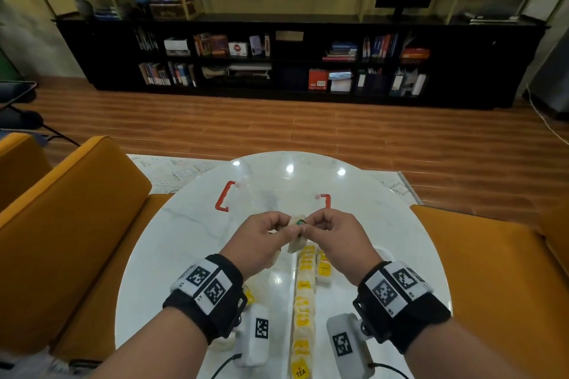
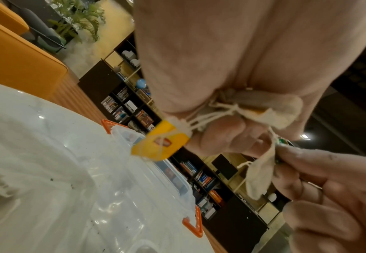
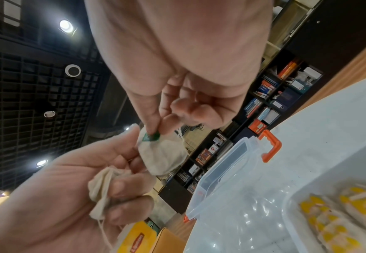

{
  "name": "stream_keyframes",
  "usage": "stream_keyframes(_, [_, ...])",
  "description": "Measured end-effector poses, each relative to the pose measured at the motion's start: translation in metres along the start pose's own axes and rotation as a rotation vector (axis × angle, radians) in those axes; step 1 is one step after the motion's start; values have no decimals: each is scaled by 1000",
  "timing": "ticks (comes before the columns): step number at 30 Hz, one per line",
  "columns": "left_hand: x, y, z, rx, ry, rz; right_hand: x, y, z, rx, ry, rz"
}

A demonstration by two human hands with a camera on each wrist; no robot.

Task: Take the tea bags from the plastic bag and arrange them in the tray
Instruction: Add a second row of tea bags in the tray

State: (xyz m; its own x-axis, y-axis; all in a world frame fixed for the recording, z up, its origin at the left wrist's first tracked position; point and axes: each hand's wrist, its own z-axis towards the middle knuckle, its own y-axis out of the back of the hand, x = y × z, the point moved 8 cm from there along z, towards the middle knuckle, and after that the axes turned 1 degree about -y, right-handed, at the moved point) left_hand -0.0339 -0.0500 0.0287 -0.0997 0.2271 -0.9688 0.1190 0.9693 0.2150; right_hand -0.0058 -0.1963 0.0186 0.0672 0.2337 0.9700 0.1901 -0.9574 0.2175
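Two bare hands are raised above a round white marble table [image 1: 172, 234]. A crumpled tea bag with a yellow tag [image 2: 161, 143] is clutched in the curled fingers of the left hand [image 1: 261, 240]. A second tea bag with a green tag [image 3: 162, 154] is pinched between thumb and forefinger of the right hand [image 1: 335, 237], and is also touched by the left fingertips. Rows of yellow-tagged tea bags [image 1: 303, 311] are seen on the table below the hands. A clear plastic lid with orange clips [image 1: 222, 197] lies on the table beyond the hands. Whether the rows sit in the tray cannot be told.
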Motion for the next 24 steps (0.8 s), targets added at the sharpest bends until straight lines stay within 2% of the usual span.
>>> stream_keyframes(9, [6, -13, 6, -159, -63, -51, -23, -4, -6, 20, -162, 371])
stream_keyframes(13, [12, -18, 8, -189, -47, -55, -39, 10, -1, -81, -141, 241])
stream_keyframes(18, [18, -26, 14, -162, -26, -64, -41, 9, 1, 60, -66, 199])
stream_keyframes(21, [30, -33, 18, -157, -1, -47, -52, 13, 3, 77, -44, 143])
stream_keyframes(24, [54, -37, 22, -155, 61, 48, -86, 21, 5, 47, -122, 55])
